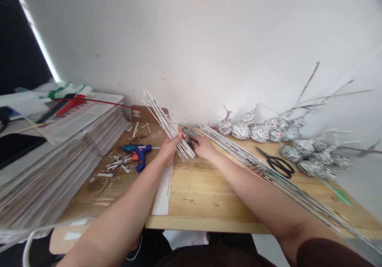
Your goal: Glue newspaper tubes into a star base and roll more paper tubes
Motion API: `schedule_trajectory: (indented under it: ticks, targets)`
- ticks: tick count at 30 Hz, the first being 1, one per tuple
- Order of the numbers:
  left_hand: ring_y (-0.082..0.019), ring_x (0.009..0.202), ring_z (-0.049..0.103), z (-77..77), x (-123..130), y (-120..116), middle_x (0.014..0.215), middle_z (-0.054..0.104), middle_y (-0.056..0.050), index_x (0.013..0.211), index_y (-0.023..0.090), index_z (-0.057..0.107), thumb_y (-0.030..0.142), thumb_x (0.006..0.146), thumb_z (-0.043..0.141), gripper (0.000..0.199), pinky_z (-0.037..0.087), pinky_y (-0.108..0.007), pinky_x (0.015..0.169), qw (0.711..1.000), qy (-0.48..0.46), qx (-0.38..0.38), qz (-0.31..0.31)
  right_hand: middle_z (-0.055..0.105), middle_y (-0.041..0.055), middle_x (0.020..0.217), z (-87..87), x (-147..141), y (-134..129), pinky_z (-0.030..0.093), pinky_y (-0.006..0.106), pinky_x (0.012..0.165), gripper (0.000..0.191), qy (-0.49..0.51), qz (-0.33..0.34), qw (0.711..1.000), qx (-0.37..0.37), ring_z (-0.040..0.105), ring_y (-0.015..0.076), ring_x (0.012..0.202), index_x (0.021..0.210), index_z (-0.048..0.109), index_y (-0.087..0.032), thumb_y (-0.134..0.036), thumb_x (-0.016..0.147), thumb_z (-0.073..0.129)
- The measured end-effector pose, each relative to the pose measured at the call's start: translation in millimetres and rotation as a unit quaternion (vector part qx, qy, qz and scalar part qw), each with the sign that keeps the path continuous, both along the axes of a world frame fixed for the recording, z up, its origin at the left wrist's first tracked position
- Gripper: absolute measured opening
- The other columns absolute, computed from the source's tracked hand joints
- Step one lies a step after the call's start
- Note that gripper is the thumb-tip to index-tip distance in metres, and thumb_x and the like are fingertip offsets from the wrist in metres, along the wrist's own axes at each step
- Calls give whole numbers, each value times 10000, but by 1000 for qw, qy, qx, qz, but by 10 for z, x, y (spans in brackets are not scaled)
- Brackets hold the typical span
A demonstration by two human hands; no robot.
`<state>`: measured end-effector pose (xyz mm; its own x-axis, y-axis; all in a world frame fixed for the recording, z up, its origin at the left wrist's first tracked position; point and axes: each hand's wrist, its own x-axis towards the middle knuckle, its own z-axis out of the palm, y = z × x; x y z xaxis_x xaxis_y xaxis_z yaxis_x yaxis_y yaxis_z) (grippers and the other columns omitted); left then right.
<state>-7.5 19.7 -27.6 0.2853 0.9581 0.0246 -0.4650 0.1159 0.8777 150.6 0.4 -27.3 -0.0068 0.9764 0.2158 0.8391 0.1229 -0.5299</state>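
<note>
My left hand (169, 149) is wrapped round a bundle of rolled newspaper sticks (162, 117), which tilts up and to the left over the table. Right beside it, my right hand (203, 147) is closed on a dark grey cloth (190, 135). The cloth lies close to the sticks' lower ends; whether it touches them I cannot tell. Under my right forearm runs a second, longer bundle of paper sticks (238, 152) across the table. A white strip (162, 195) lies beneath my left hand and wrist.
A blue glue gun (141, 156) and paper scraps (121, 162) are on the left, beside a tall newspaper stack (98, 143). Black-handled scissors (279, 164) lie on the right. Several woven paper gourd shapes (259, 132) stand by the wall, some with long sticks poking out.
</note>
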Motion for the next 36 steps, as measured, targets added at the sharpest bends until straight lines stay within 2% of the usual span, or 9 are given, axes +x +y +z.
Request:
schedule_trajectory:
  ticks: [5,10,14,16,20,22,28,31,36]
  targets:
    - [-132,600,586,-33,16,16,687,653,-22,769,155,648,509,671,751,382,464,-253,607,1000,1,23,-11,703,64,1119,-55,0,75,429,393,983,316,77,21,997,11,627,219,1072,1103,702,-226,-207,879,480]
    - [-134,589,579,-25,41,5,675,645,-29,747,147,655,523,665,749,396,454,-256,587,1000,6,28,-4,710,85,1078,-207,34,-69,482,358,904,315,179,-4,983,38,658,196,979,1100,666,-176,-280,889,456]
    - [-120,552,550,38,22,-41,649,621,-20,733,150,630,545,665,739,415,430,-241,532,999,0,32,-16,722,88,993,-173,-5,-208,493,336,837,298,216,-19,975,46,663,200,889,1010,676,-158,-317,878,461]
    - [-117,524,534,88,-3,-77,627,605,-15,733,156,612,558,681,719,419,417,-235,496,998,-11,40,-48,725,73,913,-124,-43,-278,498,322,769,273,216,-11,976,39,658,201,806,950,686,-166,-332,861,489]
    - [-118,461,503,166,-56,-132,588,584,-11,769,170,587,552,743,663,391,394,-232,429,979,-45,53,-193,691,42,738,-74,-120,-381,467,293,634,258,198,24,980,8,613,193,655,857,696,-172,-367,834,529]
    - [-117,451,503,175,-67,-140,592,580,-7,777,171,579,533,752,663,373,405,-234,422,972,-54,48,-226,680,39,710,-80,-147,-405,454,286,613,268,196,42,980,-10,604,195,645,830,695,-165,-380,830,535]
    - [-106,466,524,154,-59,-128,650,584,-13,771,153,575,524,713,711,400,423,-224,421,973,-57,34,-221,688,36,718,-125,-180,-423,450,263,573,294,257,66,962,-68,612,188,634,906,686,-145,-387,826,539]
    - [-97,461,521,162,-69,-123,671,587,-13,766,139,573,508,681,747,417,416,-212,405,978,-59,28,-198,711,46,787,-139,-201,-483,469,275,644,276,294,73,951,-69,631,193,695,930,684,-141,-357,802,570]
    - [-85,470,513,246,-61,-150,678,580,1,767,151,545,519,677,750,432,410,-200,411,985,-79,27,-154,705,43,805,-143,-250,-660,453,286,704,178,138,76,987,9,625,200,733,860,685,-181,-260,809,533]
